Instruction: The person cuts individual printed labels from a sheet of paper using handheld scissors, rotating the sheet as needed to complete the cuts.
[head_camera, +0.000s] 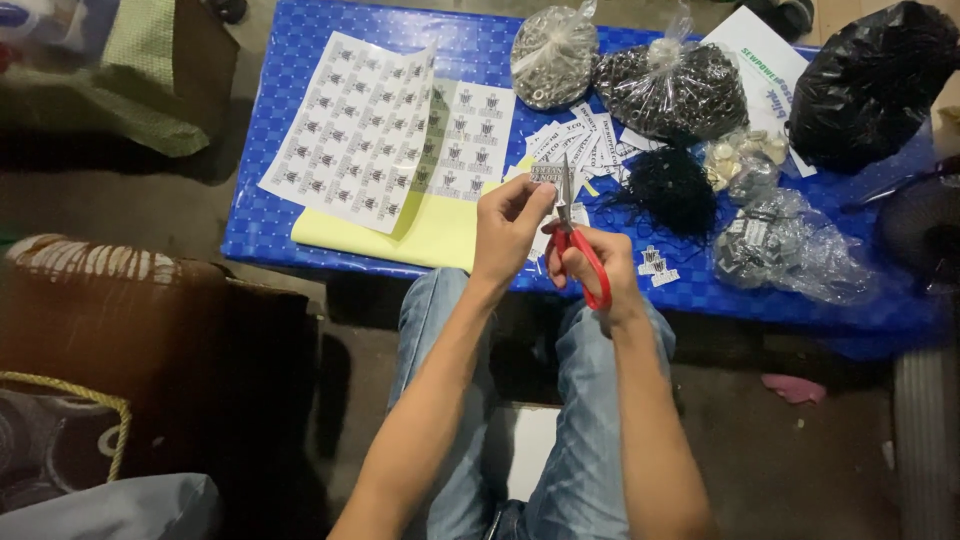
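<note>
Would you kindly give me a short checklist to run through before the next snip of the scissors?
1. Right hand grips the red-handled scissors: ok.
2. Left hand pinches the small label piece: ok.
3. Blades lined up on the label's edge: cannot tell.
4. Left fingertips out of the blades' path: cannot tell.
5. Uncut label sheet lies flat on the blue table: ok.
</note>
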